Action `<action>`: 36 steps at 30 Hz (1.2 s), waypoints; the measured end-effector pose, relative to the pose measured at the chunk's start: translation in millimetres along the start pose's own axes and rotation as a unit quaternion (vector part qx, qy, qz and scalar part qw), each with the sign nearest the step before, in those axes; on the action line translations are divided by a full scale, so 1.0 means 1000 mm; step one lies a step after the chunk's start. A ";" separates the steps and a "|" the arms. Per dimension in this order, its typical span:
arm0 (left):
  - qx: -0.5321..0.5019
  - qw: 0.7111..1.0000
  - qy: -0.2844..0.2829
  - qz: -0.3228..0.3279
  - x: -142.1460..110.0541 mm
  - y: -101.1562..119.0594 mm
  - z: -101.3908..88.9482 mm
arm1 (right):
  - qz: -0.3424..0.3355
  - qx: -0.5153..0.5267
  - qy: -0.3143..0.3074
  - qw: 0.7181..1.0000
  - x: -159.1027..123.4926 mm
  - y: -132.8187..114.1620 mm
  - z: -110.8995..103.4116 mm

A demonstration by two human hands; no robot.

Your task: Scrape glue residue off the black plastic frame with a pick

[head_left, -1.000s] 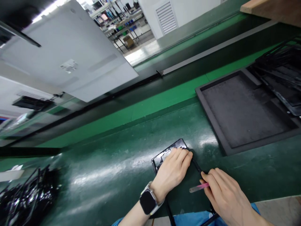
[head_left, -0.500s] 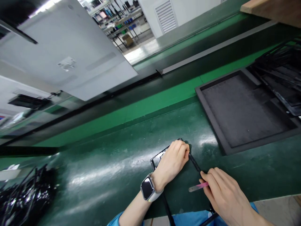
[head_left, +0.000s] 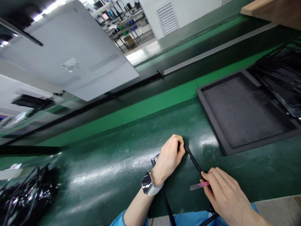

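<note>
A thin black frame (head_left: 194, 160) lies tilted over the green bench, its near part reaching down to the bench's front edge. My left hand (head_left: 169, 156), wearing a watch (head_left: 147, 183), pinches the frame at its far corner with thumb and fingers. Much of the far side is hidden under that hand. My right hand (head_left: 223, 191) is closed around the frame's right side. Between its fingers is also a slim tool (head_left: 198, 185) with a pink handle and a flat greyish end pointing left.
At the right lies a dark shallow tray (head_left: 225, 146), with a pile of black frames (head_left: 282, 72) over its far right corner. Shiny black strips (head_left: 30, 194) are heaped at the left. A grey panel (head_left: 103, 59) hangs over the far side of the green bench (head_left: 98, 175).
My left hand has changed its grip at the frame's corner, its fingers now more curled and its wrist rolled. My right hand stays nearly in place with the frame and tool.
</note>
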State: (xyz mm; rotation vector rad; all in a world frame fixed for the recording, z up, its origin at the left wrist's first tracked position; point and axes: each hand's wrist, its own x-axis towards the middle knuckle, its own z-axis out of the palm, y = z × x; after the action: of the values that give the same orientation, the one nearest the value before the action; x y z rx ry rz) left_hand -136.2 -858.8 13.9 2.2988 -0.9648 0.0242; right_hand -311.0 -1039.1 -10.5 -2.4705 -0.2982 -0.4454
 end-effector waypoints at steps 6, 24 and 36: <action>-0.162 0.985 0.038 -0.048 -0.006 0.029 0.008 | 0.141 0.147 -0.056 0.977 0.019 0.004 -0.013; -0.091 0.987 0.055 -0.120 0.002 -0.023 -0.050 | 0.166 0.232 -0.235 0.929 0.125 0.024 -0.021; 0.064 0.997 0.024 0.038 -0.015 -0.026 -0.049 | 0.189 0.226 -0.266 0.918 0.117 0.027 -0.012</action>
State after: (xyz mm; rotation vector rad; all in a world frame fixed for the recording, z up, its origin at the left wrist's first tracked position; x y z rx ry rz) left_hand -119.4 -807.9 34.4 2.3644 -1.0520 0.1761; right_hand -198.3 -1054.9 29.3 -2.0716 -0.1092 0.4273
